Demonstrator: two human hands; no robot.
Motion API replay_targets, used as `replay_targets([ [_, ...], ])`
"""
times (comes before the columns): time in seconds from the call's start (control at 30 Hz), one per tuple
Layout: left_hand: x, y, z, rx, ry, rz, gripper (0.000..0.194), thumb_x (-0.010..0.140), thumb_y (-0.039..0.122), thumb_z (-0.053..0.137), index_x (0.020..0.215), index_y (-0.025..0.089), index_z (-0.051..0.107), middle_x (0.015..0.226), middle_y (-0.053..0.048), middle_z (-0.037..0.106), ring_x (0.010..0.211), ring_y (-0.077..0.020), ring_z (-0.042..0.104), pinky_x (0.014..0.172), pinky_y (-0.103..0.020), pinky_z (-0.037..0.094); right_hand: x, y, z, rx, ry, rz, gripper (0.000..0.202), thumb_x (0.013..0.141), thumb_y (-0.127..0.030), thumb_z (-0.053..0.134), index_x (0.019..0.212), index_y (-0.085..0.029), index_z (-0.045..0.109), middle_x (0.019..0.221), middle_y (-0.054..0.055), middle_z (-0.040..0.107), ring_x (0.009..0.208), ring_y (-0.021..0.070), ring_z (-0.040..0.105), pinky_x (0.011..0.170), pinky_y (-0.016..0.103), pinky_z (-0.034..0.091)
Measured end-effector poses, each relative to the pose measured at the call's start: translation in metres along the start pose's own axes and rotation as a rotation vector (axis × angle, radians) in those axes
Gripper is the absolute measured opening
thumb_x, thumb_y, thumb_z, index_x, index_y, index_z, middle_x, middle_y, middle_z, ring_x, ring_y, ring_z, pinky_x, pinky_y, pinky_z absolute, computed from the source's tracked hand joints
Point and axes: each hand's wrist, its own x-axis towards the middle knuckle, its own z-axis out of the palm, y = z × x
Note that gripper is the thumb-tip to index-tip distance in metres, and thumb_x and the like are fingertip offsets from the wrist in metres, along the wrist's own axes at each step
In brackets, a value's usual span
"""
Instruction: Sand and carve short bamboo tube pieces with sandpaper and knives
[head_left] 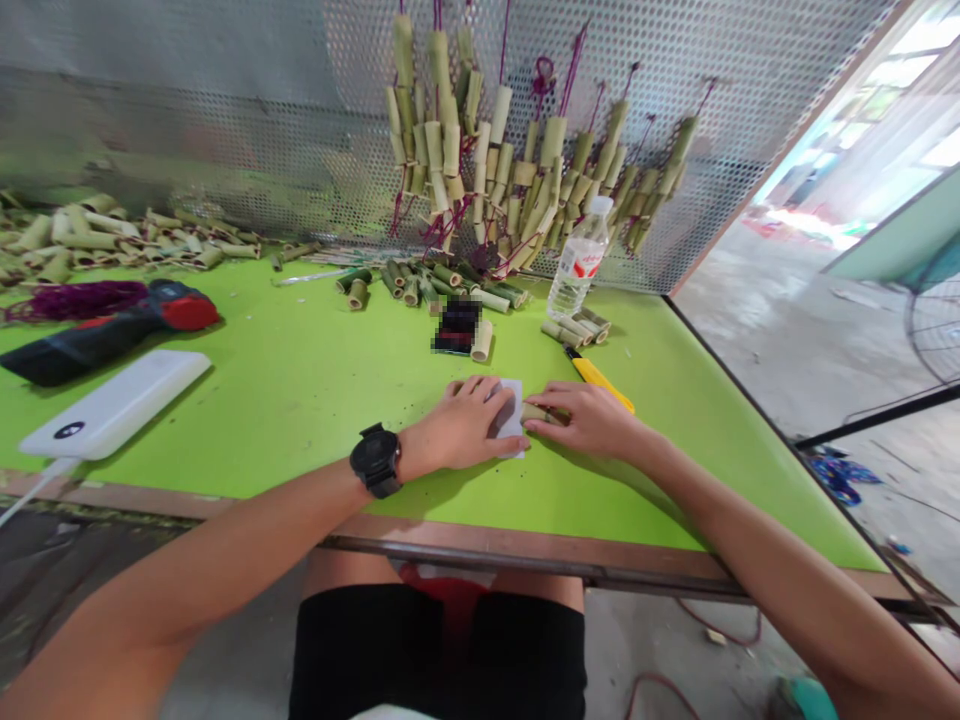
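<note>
My left hand (476, 425), with a black watch (376, 460) on its wrist, holds a small grey-white sheet (511, 408) down on the green tabletop. Its fingers bend over the sheet and the thumb lies along the near edge. My right hand (589, 418) is closed on a short bamboo tube (534, 412), whose left end meets the sheet. The fingers cover the tube's right part. Just beyond my right hand lies a yellow utility knife (604, 384). A pale bamboo piece (482, 342) stands past my left hand, beside a dark pixelated object (456, 326).
Bamboo pieces (112, 235) are heaped at the back left. Behind the table hang strung bamboo tubes (525, 175). A water bottle (579, 262) stands at the back right. At left lie a black-and-red power tool (112, 328) and a white power bank (116, 405) with a cable.
</note>
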Motion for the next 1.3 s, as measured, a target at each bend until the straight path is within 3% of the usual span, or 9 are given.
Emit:
replay_targets([
  [0.73, -0.0006, 0.0012, -0.0039, -0.023, -0.009, 0.000, 0.068, 0.105, 0.075, 0.049, 0.147, 0.023, 0.057, 0.158, -0.018, 0.056, 0.146, -0.0397, 0.051, 0.120, -0.059, 0.041, 0.0010, -0.0010, -0.0019, 0.042, -0.009, 0.004, 0.040, 0.106, -0.055, 0.062, 0.124, -0.026, 0.082, 0.114, 0.009, 0.082, 0.094, 0.0253, 0.073, 0.081, 0.036, 0.050],
  [1.3, -0.0002, -0.0003, 0.0000, 0.005, 0.003, 0.002, 0.069, 0.104, 0.076, 0.050, 0.147, 0.022, 0.057, 0.159, -0.018, 0.056, 0.147, -0.0390, 0.050, 0.121, -0.057, 0.040, 0.0008, -0.0019, -0.0018, 0.038, -0.012, 0.004, 0.040, 0.106, -0.054, 0.063, 0.124, -0.024, 0.083, 0.105, 0.008, 0.080, 0.089, 0.0237, 0.072, 0.079, 0.034, 0.047],
])
